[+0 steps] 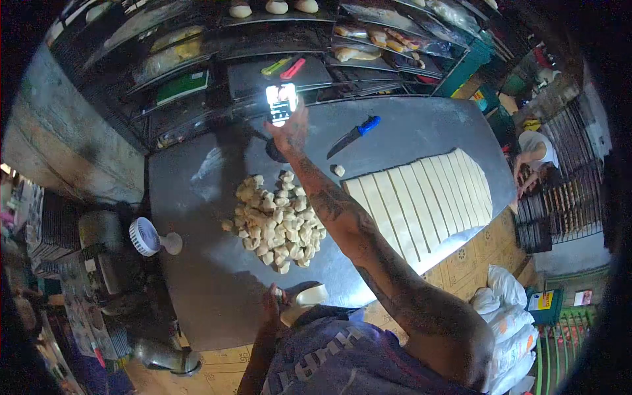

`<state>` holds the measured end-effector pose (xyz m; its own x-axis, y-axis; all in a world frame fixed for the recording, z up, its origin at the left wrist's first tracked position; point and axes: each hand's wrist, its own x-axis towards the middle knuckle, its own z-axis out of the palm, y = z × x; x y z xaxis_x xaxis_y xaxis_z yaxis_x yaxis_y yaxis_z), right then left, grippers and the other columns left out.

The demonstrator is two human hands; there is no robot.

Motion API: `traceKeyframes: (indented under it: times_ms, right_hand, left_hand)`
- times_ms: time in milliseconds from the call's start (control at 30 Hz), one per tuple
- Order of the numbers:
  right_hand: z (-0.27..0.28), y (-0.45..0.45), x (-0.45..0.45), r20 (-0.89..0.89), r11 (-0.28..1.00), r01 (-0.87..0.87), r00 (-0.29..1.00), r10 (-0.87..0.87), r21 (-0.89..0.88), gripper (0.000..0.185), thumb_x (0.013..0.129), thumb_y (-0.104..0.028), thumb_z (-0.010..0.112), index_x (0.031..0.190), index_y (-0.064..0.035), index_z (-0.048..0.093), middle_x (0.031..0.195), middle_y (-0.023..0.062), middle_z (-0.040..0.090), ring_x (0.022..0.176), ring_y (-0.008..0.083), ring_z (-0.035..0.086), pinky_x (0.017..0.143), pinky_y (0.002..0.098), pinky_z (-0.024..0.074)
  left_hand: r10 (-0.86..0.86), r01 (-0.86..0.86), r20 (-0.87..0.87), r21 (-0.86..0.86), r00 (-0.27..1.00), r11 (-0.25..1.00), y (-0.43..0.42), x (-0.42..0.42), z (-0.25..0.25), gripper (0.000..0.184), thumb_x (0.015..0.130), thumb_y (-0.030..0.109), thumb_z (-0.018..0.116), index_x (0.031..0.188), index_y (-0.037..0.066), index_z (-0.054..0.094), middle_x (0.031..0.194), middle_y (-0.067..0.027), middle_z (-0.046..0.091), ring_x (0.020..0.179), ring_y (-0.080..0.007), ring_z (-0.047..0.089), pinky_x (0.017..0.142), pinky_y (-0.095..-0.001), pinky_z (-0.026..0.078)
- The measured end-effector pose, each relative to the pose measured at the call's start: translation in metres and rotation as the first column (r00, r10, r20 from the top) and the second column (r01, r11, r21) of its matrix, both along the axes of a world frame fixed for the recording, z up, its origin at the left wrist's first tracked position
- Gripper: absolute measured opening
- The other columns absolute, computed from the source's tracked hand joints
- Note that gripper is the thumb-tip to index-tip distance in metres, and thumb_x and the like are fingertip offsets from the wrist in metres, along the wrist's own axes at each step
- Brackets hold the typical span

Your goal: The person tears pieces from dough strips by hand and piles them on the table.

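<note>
Cloth shirt (pixel 329 362), right hand (pixel 291 131) curled round a flat phone (pixel 282 104) — left hand (pixel 270 307) (grip unclear) near lumpy dough (pixel 283 227).

Head cam, wide, fwd/dn.

Large pale capitals run across the purple shirt (pixel 316 359), H shapes among them, the whole word unreadable; lines on the phone (pixel 282 105) are too small to read; print on the white sacks (pixel 508 352) and the label (pixel 541 301) on the green container (pixel 557 306) is illegible
</note>
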<state>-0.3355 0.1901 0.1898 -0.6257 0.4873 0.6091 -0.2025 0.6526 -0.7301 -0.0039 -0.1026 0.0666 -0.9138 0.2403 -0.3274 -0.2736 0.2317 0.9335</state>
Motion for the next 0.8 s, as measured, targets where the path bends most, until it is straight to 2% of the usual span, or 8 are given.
traceKeyframes:
  times_ms: [133, 233, 300, 433, 467, 500, 667, 800]
  right_hand:
    - [-0.012, 0.003, -0.005, -0.028, 1.0, 0.018, 0.999, -0.018, -0.014, 0.103, 0.063, -0.023, 0.085, 0.145, 0.0029, 0.027, 0.123, 0.0271, 0.047, 0.111, 0.0452, 0.047, 0.098, 0.0518, 0.0394]
    - [0.001, -0.006, -0.004, 0.068, 0.993, 0.113, 0.991, -0.111, -0.024, 0.105, 0.061, -0.019, 0.089, 0.145, -0.0018, 0.029, 0.123, 0.0253, 0.047, 0.115, 0.0443, 0.047, 0.098, 0.0508, 0.0412]
    - [0.015, -0.015, 0.012, 0.329, 0.963, 0.265, 0.915, -0.236, -0.045, 0.1, 0.065, -0.022, 0.088, 0.144, -0.0017, 0.03, 0.123, 0.0253, 0.046, 0.116, 0.0441, 0.047, 0.098, 0.0513, 0.0415]
    - [-0.006, -0.009, 0.076, 0.128, 0.985, 0.103, 0.984, -0.121, 0.14, 0.091, 0.07, -0.025, 0.088, 0.141, -0.0019, 0.035, 0.121, 0.0184, 0.05, 0.11, 0.035, 0.054, 0.089, 0.0464, 0.0484]
    - [-0.042, 0.001, 0.093, 0.189, 0.972, -0.23, 0.954, 0.233, -0.038, 0.076, 0.076, -0.021, 0.085, 0.135, -0.0017, 0.041, 0.109, 0.0099, 0.058, 0.098, 0.0239, 0.062, 0.077, 0.0368, 0.053]
    - [-0.039, -0.017, 0.146, 0.026, 0.681, -0.508, 0.792, 0.61, -0.527, 0.054, 0.082, -0.017, 0.079, 0.125, -0.0013, 0.049, 0.094, 0.0032, 0.062, 0.089, 0.0165, 0.064, 0.072, 0.0292, 0.0533]
    - [0.029, -0.052, 0.343, 0.616, 0.589, -0.688, 0.258, 0.745, -0.425, 0.047, 0.093, -0.028, 0.065, 0.133, -0.0043, 0.055, 0.123, 0.0149, 0.062, 0.109, 0.0248, 0.062, 0.089, 0.0369, 0.0522]
    - [-0.003, -0.014, 0.368, 0.583, 0.742, -0.589, 0.495, 0.644, -0.32, 0.04, 0.094, -0.031, 0.064, 0.122, -0.0013, 0.06, 0.116, 0.0167, 0.066, 0.099, 0.0241, 0.067, 0.082, 0.0374, 0.0548]
  left_hand:
    - [0.061, -0.196, 0.424, 0.284, 0.904, 0.939, -0.008, -0.004, -0.004, 0.053, 0.104, 0.044, 0.037, 0.069, 0.006, 0.05, 0.059, -0.007, 0.049, 0.057, -0.0207, 0.052, 0.06, -0.0369, 0.044]
    - [-0.324, 0.056, 0.293, 0.657, 0.899, 0.751, -0.051, 0.003, -0.111, 0.046, 0.106, 0.039, 0.038, 0.138, 0.005, 0.043, 0.116, -0.0108, 0.053, 0.099, -0.021, 0.059, 0.084, -0.0373, 0.052]
    - [-0.235, -0.026, 0.357, 0.594, 0.904, 0.804, -0.042, 0.008, -0.108, 0.051, 0.105, 0.044, 0.037, 0.14, 0.006, 0.041, 0.119, -0.0103, 0.051, 0.1, -0.0212, 0.058, 0.084, -0.0381, 0.052]
    - [-0.028, -0.248, 0.464, 0.523, 0.885, 0.816, -0.009, 0.001, -0.065, 0.065, 0.102, 0.057, 0.036, 0.147, 0.011, 0.034, 0.124, -0.0108, 0.05, 0.095, -0.022, 0.058, 0.082, -0.0378, 0.052]
    - [-0.006, -0.314, 0.478, 0.586, 0.878, 0.747, 0.0, -0.005, -0.042, 0.069, 0.1, 0.062, 0.036, 0.15, 0.014, 0.033, 0.124, -0.0126, 0.052, 0.089, -0.0225, 0.058, 0.079, -0.0358, 0.052]
    - [0.014, -0.376, 0.496, 0.64, 0.868, 0.67, 0.009, -0.012, -0.02, 0.073, 0.098, 0.066, 0.036, 0.152, 0.017, 0.031, 0.123, -0.0143, 0.053, 0.083, -0.0229, 0.059, 0.077, -0.0338, 0.052]
    - [-0.181, -0.091, 0.266, 0.761, 0.947, 0.642, 0.078, -0.027, 0.054, 0.075, 0.099, 0.066, 0.031, 0.148, 0.009, 0.033, 0.139, -0.0099, 0.043, 0.106, -0.0203, 0.056, 0.073, -0.0365, 0.055]
    - [-0.234, 0.099, 0.189, 0.537, 0.954, 0.838, 0.104, -0.028, 0.021, 0.074, 0.099, 0.067, 0.03, 0.145, 0.008, 0.036, 0.134, -0.0106, 0.046, 0.096, -0.0186, 0.058, 0.066, -0.033, 0.053]
